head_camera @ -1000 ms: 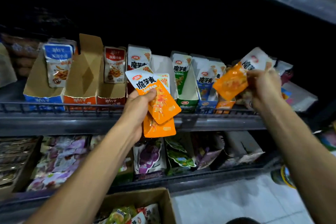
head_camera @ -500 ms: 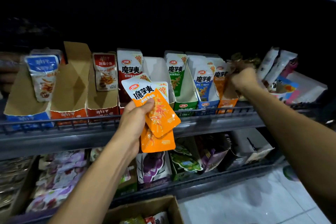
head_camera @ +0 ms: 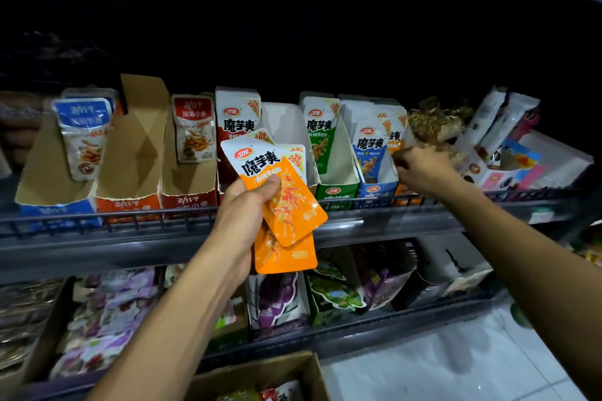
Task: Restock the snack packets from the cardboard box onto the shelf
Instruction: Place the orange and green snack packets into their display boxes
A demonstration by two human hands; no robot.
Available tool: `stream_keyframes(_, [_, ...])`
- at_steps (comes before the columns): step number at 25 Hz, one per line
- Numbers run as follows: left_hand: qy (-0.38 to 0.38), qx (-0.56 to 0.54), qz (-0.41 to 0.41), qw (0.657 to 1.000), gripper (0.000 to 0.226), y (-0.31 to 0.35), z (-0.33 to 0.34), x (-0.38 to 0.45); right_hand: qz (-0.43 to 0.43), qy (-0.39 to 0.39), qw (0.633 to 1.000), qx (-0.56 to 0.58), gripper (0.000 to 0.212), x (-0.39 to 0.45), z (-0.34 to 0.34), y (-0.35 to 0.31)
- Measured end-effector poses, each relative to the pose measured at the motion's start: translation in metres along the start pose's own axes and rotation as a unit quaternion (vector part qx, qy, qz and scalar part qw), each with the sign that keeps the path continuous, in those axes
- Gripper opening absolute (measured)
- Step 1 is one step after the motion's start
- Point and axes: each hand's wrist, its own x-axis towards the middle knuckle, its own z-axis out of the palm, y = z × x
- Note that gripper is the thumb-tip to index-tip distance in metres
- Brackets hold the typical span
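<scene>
Before shelf [head_camera: 342,228], left grip [head_camera: 247,205] clutches packets [head_camera: 286,202].

Open white carton [head_camera: 286,137] between packed cartons offers room. Wire rail [head_camera: 130,220] bars the shelf [head_camera: 97,247] front. Dark space above packets [head_camera: 322,127] is unobstructed.

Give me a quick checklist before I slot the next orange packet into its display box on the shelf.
1. Packets in the left hand: ok, the orange packets are fanned under the thumb.
2. Right hand free to take one: cannot tell, its fingers are curled at the orange display box.
3. Room in that box: cannot tell, the hand hides it.
4. Neighbouring blue display box upright: ok.
5. More stock: ok, the cardboard box below shows packets.
</scene>
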Motion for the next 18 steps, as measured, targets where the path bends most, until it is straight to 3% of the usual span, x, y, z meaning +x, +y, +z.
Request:
stream_keyframes(3, [-0.003,0.005,0.003,1.000,0.009,0.000,-0.001,-0.004,0.016,-0.156,0.978,0.136,0.032,-0.001,-0.008,-0.008])
stream_keyframes(6, [-0.004,0.002,0.006,1.000,0.008,0.001,-0.001,-0.005,0.015,-0.162,0.971,0.176,0.035,-0.002,-0.005,-0.008])
stream_keyframes(10, [-0.010,-0.001,0.013,1.000,0.007,0.002,-0.002,-0.005,0.013,-0.097,0.986,0.132,0.031,-0.002,0.003,0.005])
stream_keyframes(11, [-0.014,-0.001,0.013,1.000,0.008,0.002,-0.002,-0.005,0.012,-0.051,0.992,0.111,0.031,-0.005,0.004,0.006])
stream_keyframes(13, [-0.026,0.002,0.018,0.999,0.008,0.001,-0.002,-0.007,0.014,0.122,0.987,0.100,0.029,-0.017,0.001,0.001])
stream_keyframes(15, [-0.047,0.010,0.027,0.998,0.009,0.002,-0.001,-0.009,-0.021,0.284,0.938,0.196,0.020,-0.044,-0.010,-0.023])
stream_keyframes(16, [-0.058,0.015,0.032,0.998,0.011,0.003,-0.001,-0.010,-0.062,0.311,0.914,0.253,0.016,-0.061,-0.018,-0.041])
stream_keyframes(18, [-0.078,0.020,0.041,0.996,0.018,0.004,0.001,-0.014,-0.126,0.238,0.871,0.410,0.009,-0.096,-0.034,-0.083])
